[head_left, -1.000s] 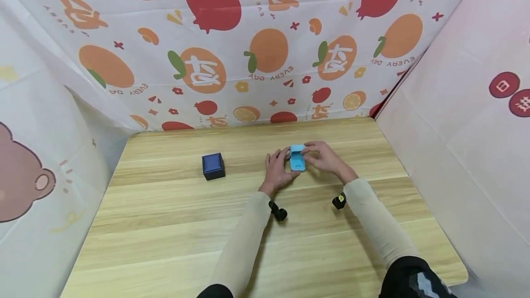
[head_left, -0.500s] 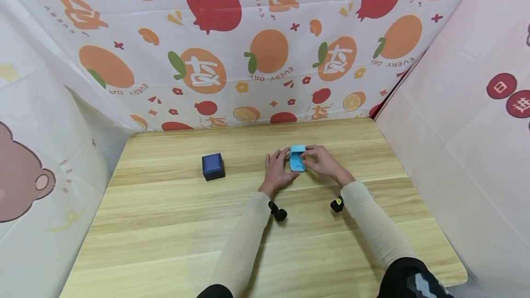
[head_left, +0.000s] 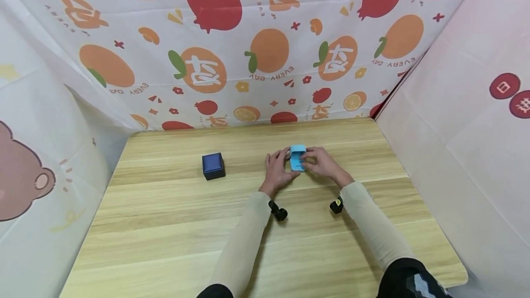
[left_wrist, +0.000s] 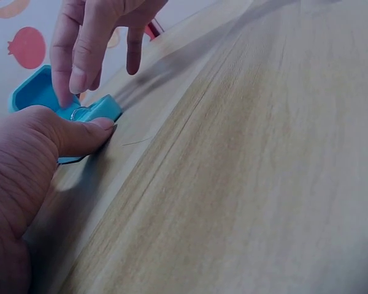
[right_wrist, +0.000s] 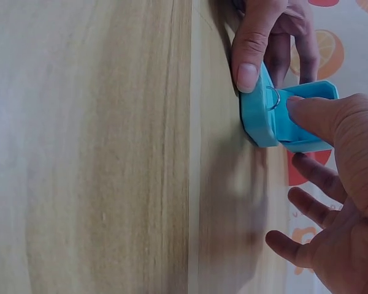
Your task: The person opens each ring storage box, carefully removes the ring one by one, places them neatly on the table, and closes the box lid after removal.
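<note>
A small light-blue ring box (head_left: 297,149) sits on the table with its lid raised. My left hand (head_left: 275,170) grips it from the left, thumb along the front of the base. In the right wrist view a thin silver ring (right_wrist: 274,98) stands in the slot of the base. My right hand (head_left: 324,164) reaches in from the right, its thumb in the box opening just beside the ring, with a small gap showing between them. The other right-hand fingers (right_wrist: 316,205) spread outside the box; part of its index finger is hidden.
A dark blue square box (head_left: 213,166), closed, stands on the wooden table (head_left: 174,224) to the left of the hands. A fruit-print curtain (head_left: 232,59) hangs along the table's back edge, and pale cloth walls flank both sides.
My right hand has moved slightly left and down, its fingers going from the raised lid into the box opening. The left hand and both boxes stay put.
</note>
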`<action>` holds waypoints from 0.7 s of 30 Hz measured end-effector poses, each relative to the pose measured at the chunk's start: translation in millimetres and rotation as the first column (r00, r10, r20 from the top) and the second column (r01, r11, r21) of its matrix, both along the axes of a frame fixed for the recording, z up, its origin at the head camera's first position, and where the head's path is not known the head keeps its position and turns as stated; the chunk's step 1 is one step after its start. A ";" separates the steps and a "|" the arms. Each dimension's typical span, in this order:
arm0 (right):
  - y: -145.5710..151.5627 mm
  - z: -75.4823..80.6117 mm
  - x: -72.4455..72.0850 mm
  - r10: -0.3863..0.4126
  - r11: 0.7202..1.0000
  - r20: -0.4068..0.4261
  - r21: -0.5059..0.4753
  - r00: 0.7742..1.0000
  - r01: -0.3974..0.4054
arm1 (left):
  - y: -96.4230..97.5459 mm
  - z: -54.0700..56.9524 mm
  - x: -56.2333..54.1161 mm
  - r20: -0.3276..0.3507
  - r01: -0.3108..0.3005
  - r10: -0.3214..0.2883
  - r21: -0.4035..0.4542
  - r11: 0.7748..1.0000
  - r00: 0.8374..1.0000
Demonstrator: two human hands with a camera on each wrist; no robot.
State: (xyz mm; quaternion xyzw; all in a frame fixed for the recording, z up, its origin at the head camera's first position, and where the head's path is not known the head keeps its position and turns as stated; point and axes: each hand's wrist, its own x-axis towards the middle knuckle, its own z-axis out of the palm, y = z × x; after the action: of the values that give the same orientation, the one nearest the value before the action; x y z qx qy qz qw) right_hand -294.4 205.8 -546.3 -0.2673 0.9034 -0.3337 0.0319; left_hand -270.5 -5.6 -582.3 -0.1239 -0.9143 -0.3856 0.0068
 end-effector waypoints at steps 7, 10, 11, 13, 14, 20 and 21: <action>-3.7 -2.7 1.2 0.021 0.999 -0.025 -0.032 0.999 -0.021 | -1.4 -1.7 -1.3 -0.008 -0.006 0.006 0.011 1.000 1.000; -5.1 -3.5 3.5 0.009 1.000 -0.025 -0.029 1.000 -0.009 | -1.5 -2.6 -1.7 -0.015 -0.004 0.005 0.015 1.000 1.000; -5.1 -3.4 4.4 -0.001 1.000 -0.024 -0.024 1.000 0.000 | -1.5 -2.4 -1.9 -0.015 -0.004 0.004 0.013 1.000 1.000; -5.5 -3.2 5.4 -0.010 1.000 -0.022 -0.012 1.000 0.009 | -1.4 -1.5 -1.8 -0.014 -0.005 0.005 0.015 1.000 1.000; -5.6 -3.0 6.0 -0.012 1.000 -0.019 -0.011 1.000 0.012 | -1.3 -1.1 -1.6 -0.013 -0.005 0.005 0.017 1.000 1.000; -5.6 -7.4 6.6 -0.002 1.000 -0.055 0.000 0.998 0.002 | 0.2 -0.7 -0.9 -0.007 -0.007 0.007 0.038 0.999 1.000; -5.6 -8.1 6.5 -0.002 1.000 -0.062 0.000 0.998 0.002 | 0.5 -1.0 -1.1 -0.009 -0.008 0.008 0.040 0.999 1.000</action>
State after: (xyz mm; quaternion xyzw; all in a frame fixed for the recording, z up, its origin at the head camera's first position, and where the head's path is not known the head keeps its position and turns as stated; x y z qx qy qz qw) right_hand -287.9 200.2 -554.4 -0.2767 0.9043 -0.3251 0.0037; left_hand -271.6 -5.1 -583.3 -0.1219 -0.9068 -0.4032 0.0151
